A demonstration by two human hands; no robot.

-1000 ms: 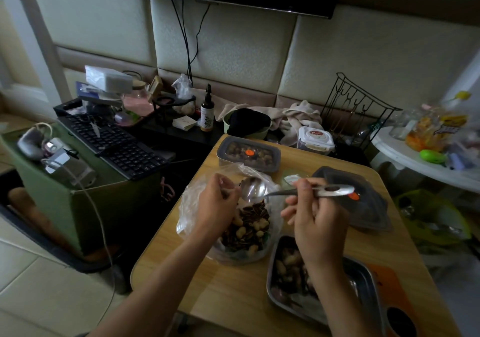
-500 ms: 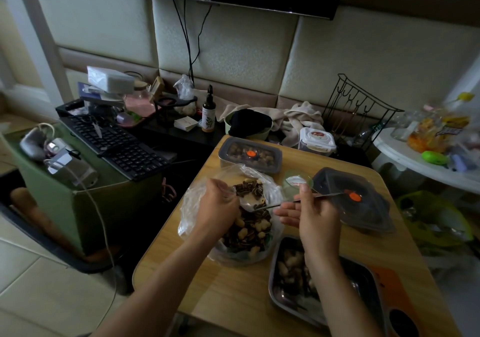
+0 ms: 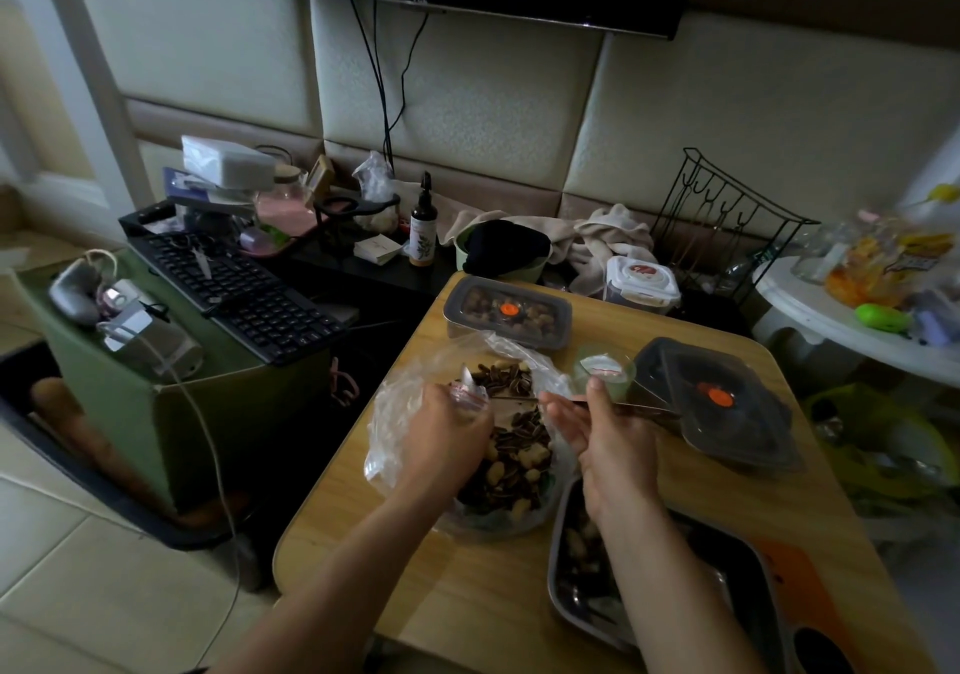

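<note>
Left hand (image 3: 452, 432) pinching the bag (image 3: 397, 413) rim open, right hand (image 3: 610, 445) gripping a heaped spoon (image 3: 639, 407) above the bag; one wobble probably dumps nuts (image 3: 519, 447) onto the counter (image 3: 467, 595).

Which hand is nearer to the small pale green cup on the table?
Right. The right hand, holding the spoon, has its thumb tip close beside the cup. The left hand grips the rim of the plastic bag, farther off to the cup's left.
</note>
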